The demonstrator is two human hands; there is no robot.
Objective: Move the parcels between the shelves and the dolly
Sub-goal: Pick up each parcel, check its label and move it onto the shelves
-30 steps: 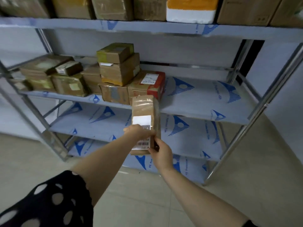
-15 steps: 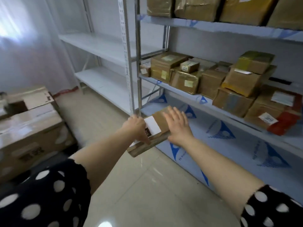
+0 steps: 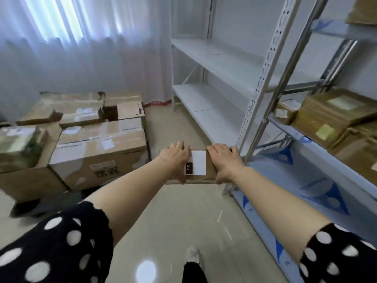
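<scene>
A small brown cardboard parcel (image 3: 210, 170), flat and oblong, is held in mid-air over the pale tiled floor (image 3: 173, 221), between the stacked cartons on the left and the shelving on the right, touching neither. A white rectangular label (image 3: 198, 162) is stuck on its upper face, with a small black tag marked "010" (image 3: 188, 168) at the label's left edge.

The parcel is gripped at both ends. The left hand (image 3: 175, 160) is laid over the left end, its fingers (image 3: 181, 146) curled over the far edge. The right hand (image 3: 224, 162) is laid over the right end, its fingers (image 3: 220, 149) curled over the far edge likewise. Both forearms are stretched forward out of black sleeves with white dots (image 3: 51, 248).

To the left, a large brown cardboard carton with printed characters on its side (image 3: 98, 154) is seen, with further taped cartons (image 3: 77, 109) behind it and a greenish wrapped parcel (image 3: 18, 144) lying on the carton beside it. Beneath them a dark low platform (image 3: 40, 205) is visible, too blurred to be made out.

To the right, a metal shelf rack covered in blue-printed film (image 3: 318, 186) is seen, with taped brown parcels (image 3: 330, 117) standing on its middle shelf. Behind the parcel, a white shelving unit (image 3: 214, 64) stands against the wall, beside a pale curtain (image 3: 81, 48). A light-coloured shoe (image 3: 192, 256) is seen on the floor below.
</scene>
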